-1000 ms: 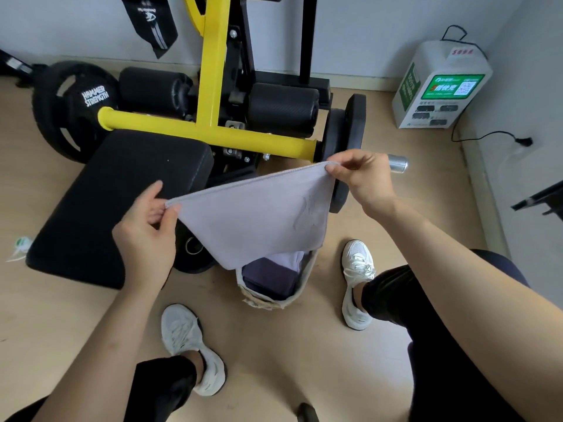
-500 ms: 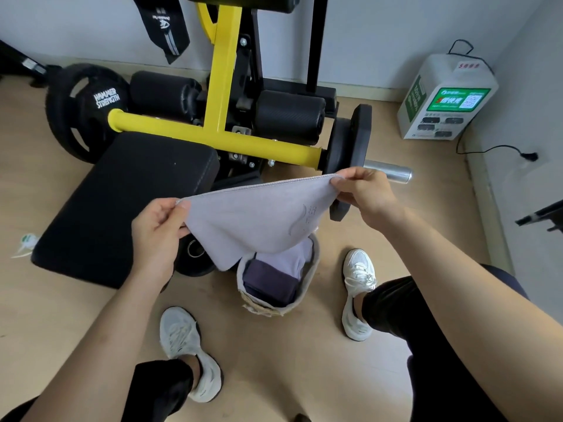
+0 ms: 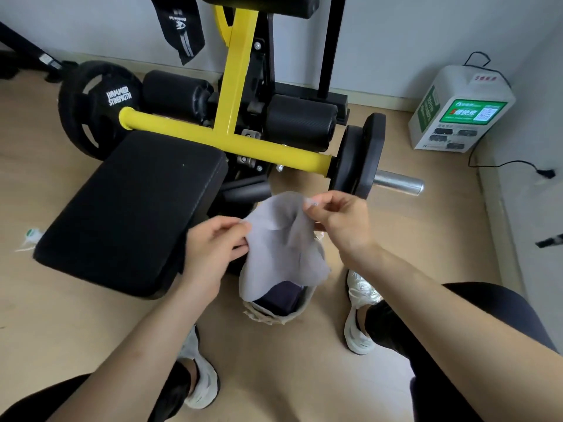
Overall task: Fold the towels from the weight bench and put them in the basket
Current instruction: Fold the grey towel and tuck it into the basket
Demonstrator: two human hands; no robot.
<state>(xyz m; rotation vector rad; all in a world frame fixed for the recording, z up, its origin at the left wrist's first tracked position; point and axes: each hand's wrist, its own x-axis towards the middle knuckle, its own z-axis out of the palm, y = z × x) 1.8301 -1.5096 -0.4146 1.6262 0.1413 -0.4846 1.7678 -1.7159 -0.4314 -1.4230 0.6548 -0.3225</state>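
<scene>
Towel: the grey towel point(image 3: 286, 239) hangs in the air between your hands. It is bunched into a loose fold, and its lower edge droops over the mouth of the basket.
Left grip: your left grip point(image 3: 213, 242) has its fingers curled round the towel's left edge.
Right grip: your right grip point(image 3: 338, 220) pinches the upper corner between thumb and fingertips, close to the left one.
Step in hand: you look to be mid-fold, with the two held ends brought near each other. The cloth sags and is not squared.
Basket: the basket point(image 3: 274, 318) sits on the floor directly under the towel, and a dark folded towel point(image 3: 280, 298) already lies inside it.
Desk: the padded desk point(image 3: 131, 208) is just to the left of the basket.
Next move: probably match the corners and smooth the hanging half flat. After that, halve it again or lower it onto the dark towel, keeping both pinches firm so the fold does not slip open.
</scene>
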